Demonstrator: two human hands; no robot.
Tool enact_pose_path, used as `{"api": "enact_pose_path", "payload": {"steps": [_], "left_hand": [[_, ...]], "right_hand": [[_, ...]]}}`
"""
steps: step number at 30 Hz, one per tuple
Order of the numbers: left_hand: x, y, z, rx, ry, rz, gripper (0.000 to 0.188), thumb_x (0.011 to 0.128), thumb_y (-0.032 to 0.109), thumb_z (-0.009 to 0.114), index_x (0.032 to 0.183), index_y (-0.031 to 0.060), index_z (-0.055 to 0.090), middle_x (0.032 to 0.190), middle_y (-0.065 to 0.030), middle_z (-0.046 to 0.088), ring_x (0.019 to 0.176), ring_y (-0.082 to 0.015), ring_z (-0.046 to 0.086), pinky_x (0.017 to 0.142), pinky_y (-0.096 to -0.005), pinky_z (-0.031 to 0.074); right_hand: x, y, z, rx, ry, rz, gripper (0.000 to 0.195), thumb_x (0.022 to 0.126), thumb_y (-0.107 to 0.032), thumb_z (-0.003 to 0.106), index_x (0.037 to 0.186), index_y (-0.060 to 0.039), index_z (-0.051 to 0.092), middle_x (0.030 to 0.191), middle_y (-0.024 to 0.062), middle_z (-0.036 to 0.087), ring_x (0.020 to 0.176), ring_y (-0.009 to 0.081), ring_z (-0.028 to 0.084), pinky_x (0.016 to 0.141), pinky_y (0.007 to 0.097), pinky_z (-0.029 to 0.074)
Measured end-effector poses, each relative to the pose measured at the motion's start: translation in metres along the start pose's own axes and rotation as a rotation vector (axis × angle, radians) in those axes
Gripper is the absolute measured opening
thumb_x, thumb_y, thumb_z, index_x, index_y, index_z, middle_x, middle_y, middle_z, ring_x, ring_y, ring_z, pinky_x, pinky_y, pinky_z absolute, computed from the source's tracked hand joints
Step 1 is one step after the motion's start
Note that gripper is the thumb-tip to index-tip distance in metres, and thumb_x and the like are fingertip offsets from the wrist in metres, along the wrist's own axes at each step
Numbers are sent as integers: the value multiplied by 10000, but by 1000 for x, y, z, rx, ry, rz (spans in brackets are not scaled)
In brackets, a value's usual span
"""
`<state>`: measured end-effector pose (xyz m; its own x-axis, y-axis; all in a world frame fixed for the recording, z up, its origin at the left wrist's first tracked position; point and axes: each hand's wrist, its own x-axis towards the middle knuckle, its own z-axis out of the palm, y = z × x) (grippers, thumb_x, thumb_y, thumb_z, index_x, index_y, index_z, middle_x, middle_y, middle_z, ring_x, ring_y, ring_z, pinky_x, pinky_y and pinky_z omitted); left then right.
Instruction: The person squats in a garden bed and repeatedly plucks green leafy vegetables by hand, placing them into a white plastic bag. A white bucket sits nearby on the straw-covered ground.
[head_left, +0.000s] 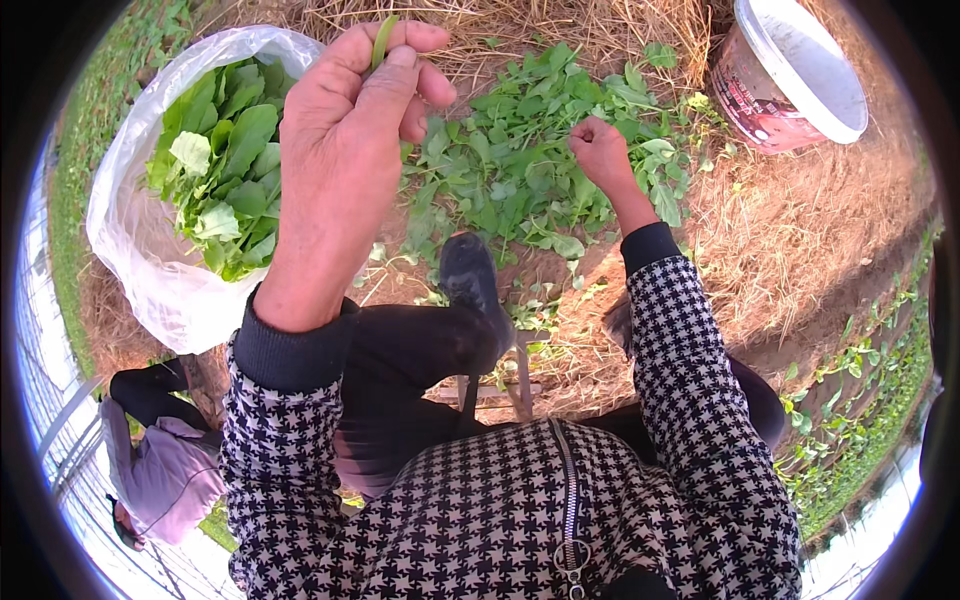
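Note:
My left hand (341, 161) is raised close to the camera, pinching a small green piece of leaf or stem (384, 37) between thumb and forefinger. Behind and left of it stands a clear plastic bag (124, 217), its mouth wide and its rim folded out. Broad leafy greens (244, 142) are bunched inside, partly covered by my wrist. Loose cut greens (502, 161) lie spread on the soil in front of me. Over the right part of that pile is my right hand (606, 156), fingers curled; whether they hold anything is hidden.
A tilted plastic bucket (761, 94) with a printed side rests on the straw (637, 30) at upper right. My dark boot (469, 274) reaches the pile's near edge. Another person (169, 465) bends over at lower left. Low green plants (862, 420) grow at right.

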<state>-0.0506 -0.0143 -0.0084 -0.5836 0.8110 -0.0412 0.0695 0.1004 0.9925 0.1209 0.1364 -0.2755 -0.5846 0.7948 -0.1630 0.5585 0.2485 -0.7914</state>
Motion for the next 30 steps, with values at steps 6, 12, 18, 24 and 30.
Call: {"api": "enact_pose_path", "payload": {"steps": [6, 12, 18, 24, 30], "left_hand": [[-2, 1, -3, -45, -46, -84, 185, 928, 102, 461, 1036, 29, 592, 775, -1, 570, 634, -44, 423, 611, -178, 360], [-4, 0, 8, 49, -95, -81, 140, 893, 115, 530, 989, 54, 612, 793, 18, 580, 641, -35, 433, 592, -177, 352], [-4, -8, 17, 122, -195, -50, 113, 811, 36, 624, 923, 27, 634, 790, 45, 555, 685, -20, 471, 610, -181, 389], [-13, -8, 32, 252, -139, -12, 228, 761, 82, 688, 963, 16, 608, 747, 46, 503, 653, -31, 440, 577, -186, 386], [-16, -2, 33, 413, 26, 189, 233, 730, 127, 718, 878, 14, 578, 731, 36, 494, 625, -45, 415, 533, -198, 364]], "right_hand": [[-2, -47, -57, 526, -37, 186, 117, 816, -70, 610, 918, -13, 613, 740, -5, 595, 629, 51, 507, 580, 186, 411], [-12, -90, -92, 779, -79, 205, 109, 851, -95, 599, 946, -44, 586, 812, 7, 602, 688, 78, 559, 636, 208, 472], [-29, -127, -94, 1165, -121, 285, 72, 858, -62, 580, 920, -29, 565, 788, 39, 592, 688, 126, 578, 637, 253, 503], [-50, -167, -91, 1408, -160, 260, 87, 870, -40, 547, 949, -25, 513, 821, 57, 568, 738, 162, 586, 669, 279, 514], [-66, -195, -92, 1476, -43, 240, 73, 876, -22, 517, 945, -30, 492, 837, 74, 560, 758, 181, 585, 703, 311, 514]]}}
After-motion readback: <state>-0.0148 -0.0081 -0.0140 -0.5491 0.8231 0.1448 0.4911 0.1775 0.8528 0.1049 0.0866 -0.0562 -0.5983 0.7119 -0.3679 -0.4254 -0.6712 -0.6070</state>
